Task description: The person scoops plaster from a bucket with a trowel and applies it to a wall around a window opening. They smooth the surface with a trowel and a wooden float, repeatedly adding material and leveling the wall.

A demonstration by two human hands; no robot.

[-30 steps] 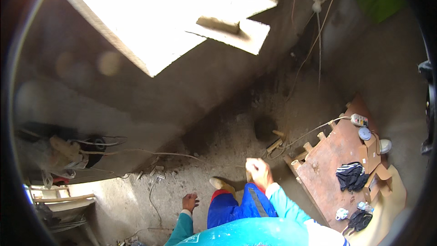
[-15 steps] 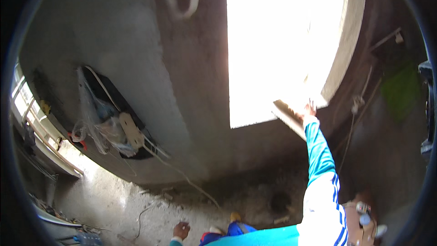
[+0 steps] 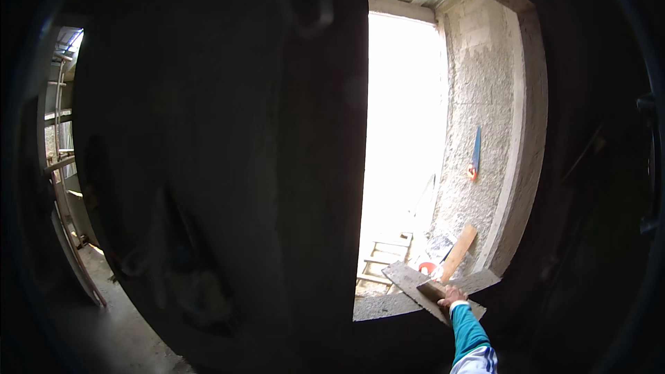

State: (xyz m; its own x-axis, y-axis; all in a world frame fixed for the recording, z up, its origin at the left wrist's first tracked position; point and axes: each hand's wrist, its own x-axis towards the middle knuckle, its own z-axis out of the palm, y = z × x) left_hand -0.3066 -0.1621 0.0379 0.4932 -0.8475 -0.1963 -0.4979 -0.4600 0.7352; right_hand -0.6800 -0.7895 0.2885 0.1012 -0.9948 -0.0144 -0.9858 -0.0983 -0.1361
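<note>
My right hand, at the end of a teal and white sleeve, is closed round the dark handle of a flat rectangular plastering float. The float lies tilted across the sill of a bright window opening, at its lower right part. Whether its face touches the sill, I cannot tell. My left hand is out of the picture.
Beyond the opening, a saw with a blue blade and orange handle is by a rough wall. Below it are a wooden plank, a red container and a ladder. The wall left of the opening is very dark.
The view has tilted up, so the opening's top and the outside now show. My right hand and the float appear lower in the picture. My left hand has left the view.
</note>
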